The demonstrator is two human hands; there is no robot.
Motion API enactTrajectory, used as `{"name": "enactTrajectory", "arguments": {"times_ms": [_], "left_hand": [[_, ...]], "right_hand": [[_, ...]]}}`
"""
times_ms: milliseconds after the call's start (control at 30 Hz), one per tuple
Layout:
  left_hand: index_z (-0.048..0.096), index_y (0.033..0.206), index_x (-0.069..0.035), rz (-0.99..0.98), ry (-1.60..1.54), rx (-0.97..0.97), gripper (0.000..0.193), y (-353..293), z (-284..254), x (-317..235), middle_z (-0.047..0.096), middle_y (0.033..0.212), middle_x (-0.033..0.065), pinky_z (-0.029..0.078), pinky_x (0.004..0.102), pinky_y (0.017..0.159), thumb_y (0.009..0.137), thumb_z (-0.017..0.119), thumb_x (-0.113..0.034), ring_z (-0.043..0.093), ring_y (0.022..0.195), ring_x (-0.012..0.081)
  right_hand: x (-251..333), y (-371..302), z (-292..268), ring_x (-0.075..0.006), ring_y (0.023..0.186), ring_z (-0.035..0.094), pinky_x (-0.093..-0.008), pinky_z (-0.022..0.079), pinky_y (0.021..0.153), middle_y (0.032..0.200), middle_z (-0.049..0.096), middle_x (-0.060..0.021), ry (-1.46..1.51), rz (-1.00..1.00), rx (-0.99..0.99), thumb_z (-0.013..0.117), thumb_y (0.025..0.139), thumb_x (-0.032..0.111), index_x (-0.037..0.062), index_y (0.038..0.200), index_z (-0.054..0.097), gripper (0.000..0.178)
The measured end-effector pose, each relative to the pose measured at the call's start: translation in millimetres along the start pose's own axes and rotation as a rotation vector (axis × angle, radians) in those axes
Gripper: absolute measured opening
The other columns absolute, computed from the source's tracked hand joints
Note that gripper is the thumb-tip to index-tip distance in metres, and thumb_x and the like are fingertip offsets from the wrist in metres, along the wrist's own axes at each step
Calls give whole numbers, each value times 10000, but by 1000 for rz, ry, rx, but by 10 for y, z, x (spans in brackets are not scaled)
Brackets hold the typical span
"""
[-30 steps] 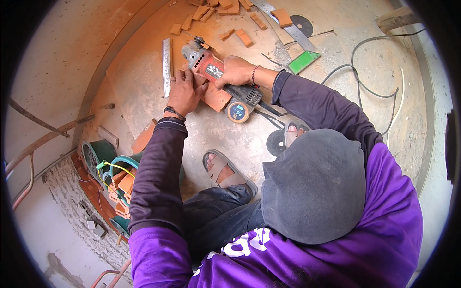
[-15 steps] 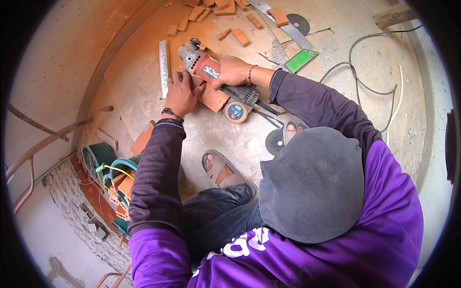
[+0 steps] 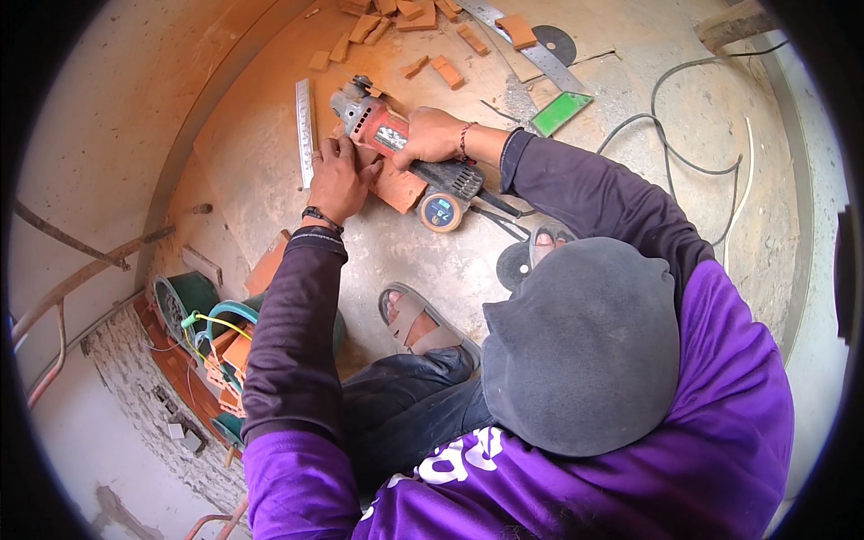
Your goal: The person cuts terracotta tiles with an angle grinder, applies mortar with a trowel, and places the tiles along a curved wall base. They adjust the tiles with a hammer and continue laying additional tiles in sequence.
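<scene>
My right hand (image 3: 434, 137) is wrapped round the red body of an angle grinder (image 3: 382, 128), whose grey head points to the far left. Its black rear end lies over an orange clay tile (image 3: 397, 185) on the floor. My left hand (image 3: 337, 180) grips the tile's left part, with the fingers close beside the grinder's head. The grinder's disc and the tile's far edge are mostly hidden. A round tape measure (image 3: 440, 212) touches the near side of the tile. Left of the fingers lies a metal ruler (image 3: 306, 135).
Broken tile pieces (image 3: 417, 16) lie at the far side, with a green-handled square (image 3: 560, 113) and a dark cutting disc (image 3: 554, 43) nearby. A black cable (image 3: 663, 126) loops at right. Another disc (image 3: 514, 265) lies by my foot. Green buckets (image 3: 187, 297) stand at left.
</scene>
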State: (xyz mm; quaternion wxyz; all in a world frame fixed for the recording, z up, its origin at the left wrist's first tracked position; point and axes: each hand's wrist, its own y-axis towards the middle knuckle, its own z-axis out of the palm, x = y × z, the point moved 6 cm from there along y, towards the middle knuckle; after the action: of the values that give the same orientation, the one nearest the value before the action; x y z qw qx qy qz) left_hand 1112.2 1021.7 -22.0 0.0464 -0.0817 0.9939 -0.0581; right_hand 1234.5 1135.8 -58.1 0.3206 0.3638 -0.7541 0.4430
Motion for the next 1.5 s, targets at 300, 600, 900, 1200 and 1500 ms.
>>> {"name": "enactTrajectory", "arguments": {"times_ms": [300,600,900,1200,1500], "left_hand": [[490,1215,80,-9,5,3,598,7,19,11,500,1121,242,416,465,920,853,688,-353,504,1034,426],[493,1208,76,-7,-15,-4,595,12,15,-4,498,1123,239,416,470,920,844,699,-348,502,1044,424],[472,1242,84,6,-1,21,640,17,9,-9,499,1144,244,417,471,927,847,681,-375,505,1055,425],[505,1215,51,-24,-13,17,597,30,-1,-13,503,1134,232,440,478,884,820,715,-344,518,1012,435],[509,1204,86,-19,-7,48,623,35,2,-20,510,1114,236,407,477,938,843,680,-392,507,1041,423]], "right_hand": [[-3,-7,-9,-314,753,692,-366,535,688,853,699,-238,26,4,-1,796,496,456,-90,825,704,643],[13,-5,-20,-315,780,693,-363,533,704,884,699,-241,1,13,16,797,497,463,-93,853,704,667],[50,-67,-46,-286,667,669,-358,518,625,773,690,-210,52,6,-4,794,526,404,-85,771,686,557],[41,-88,-45,-284,676,675,-351,523,628,777,695,-204,68,25,25,795,521,409,-73,765,697,550],[50,-111,-43,-287,678,674,-353,520,633,782,694,-202,84,20,37,790,526,415,-73,777,700,556]]}}
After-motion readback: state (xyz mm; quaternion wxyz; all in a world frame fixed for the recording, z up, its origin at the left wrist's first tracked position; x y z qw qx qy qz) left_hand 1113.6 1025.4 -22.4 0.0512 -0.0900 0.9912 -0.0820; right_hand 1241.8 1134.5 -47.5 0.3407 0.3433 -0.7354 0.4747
